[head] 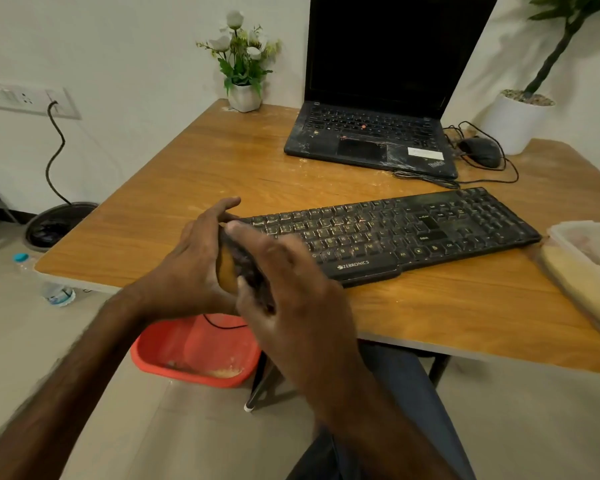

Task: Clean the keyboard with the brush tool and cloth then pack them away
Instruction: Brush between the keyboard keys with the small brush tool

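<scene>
A black keyboard (406,230) lies on the wooden table (194,174), angled toward the right. At its left end my left hand (191,265) grips a brush with a yellowish wooden body (226,271) and dark bristles. My right hand (291,289) lies over the bristle side with its fingers fairly straight, blurred, touching the bristles. Both hands hover above the table's front edge. A yellowish cloth (579,282) lies at the right edge of the table.
An open black laptop (378,133) stands behind the keyboard, with a wired mouse (480,151) to its right. A clear plastic box (593,244) sits at far right. A red tub (194,351) stands on the floor under the table. Flower pot (245,97) and planter (515,121) stand at the back.
</scene>
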